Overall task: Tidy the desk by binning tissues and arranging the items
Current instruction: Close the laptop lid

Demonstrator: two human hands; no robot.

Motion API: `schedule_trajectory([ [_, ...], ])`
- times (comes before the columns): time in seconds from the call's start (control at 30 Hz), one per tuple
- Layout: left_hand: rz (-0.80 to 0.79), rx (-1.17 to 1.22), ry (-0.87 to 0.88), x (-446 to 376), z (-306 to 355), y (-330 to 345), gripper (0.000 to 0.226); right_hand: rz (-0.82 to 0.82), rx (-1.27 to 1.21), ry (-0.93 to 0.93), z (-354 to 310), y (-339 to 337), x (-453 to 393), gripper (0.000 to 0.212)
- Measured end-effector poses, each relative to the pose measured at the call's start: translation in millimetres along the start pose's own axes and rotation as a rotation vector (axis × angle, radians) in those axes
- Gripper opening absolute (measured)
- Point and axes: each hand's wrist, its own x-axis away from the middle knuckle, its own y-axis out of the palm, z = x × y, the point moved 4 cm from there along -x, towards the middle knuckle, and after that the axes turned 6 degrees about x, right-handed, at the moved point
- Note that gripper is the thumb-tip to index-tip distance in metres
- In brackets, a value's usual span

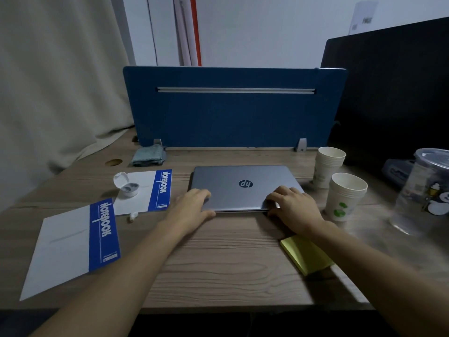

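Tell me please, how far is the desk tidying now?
No tissues show on the desk, so binning looks done. Left hand and right hand rest on the closed laptop. Two notebooks lie askew, and a loose earbud lies outside its open case.

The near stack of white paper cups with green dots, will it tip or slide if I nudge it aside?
The near stack of white paper cups with green dots looks tall, light and narrow-based, so a high push would probably tip it. Nested cups likely stay together, sliding easily on the smooth wooden desk.
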Motion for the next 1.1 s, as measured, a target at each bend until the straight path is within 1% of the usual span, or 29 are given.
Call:
schedule_trajectory([
  [0.1,0.017,0.008,-0.014,-10.6,-1.4,1.7,0.045,0.002,-0.009,0.020,2.4,4.2,-12.8,0.035],
  [0.33,-0.019,0.008,-0.034,-48.6,-11.6,1.3,0.046,-0.005,0.010,0.013,10.9,17.9,-50.3,0.038],
  [0.5,-0.026,-0.009,-0.035,-82.6,-20.5,4.8,0.045,-0.009,0.002,0.042,16.1,28.9,-81.4,0.036],
  [0.77,-0.012,0.031,-0.048,-129.6,-39.6,14.2,0.044,-0.023,0.003,0.045,25.1,43.6,-122.6,0.036],
  [1.0,-0.007,0.056,-0.046,-151.0,-49.0,19.3,0.043,-0.019,0.020,0.065,30.6,56.4,-140.9,0.037],
  [1.1,-0.006,0.056,-0.048,-148.8,-48.9,19.0,0.044,-0.028,-0.013,0.087,29.3,55.6,-139.5,0.037],
])
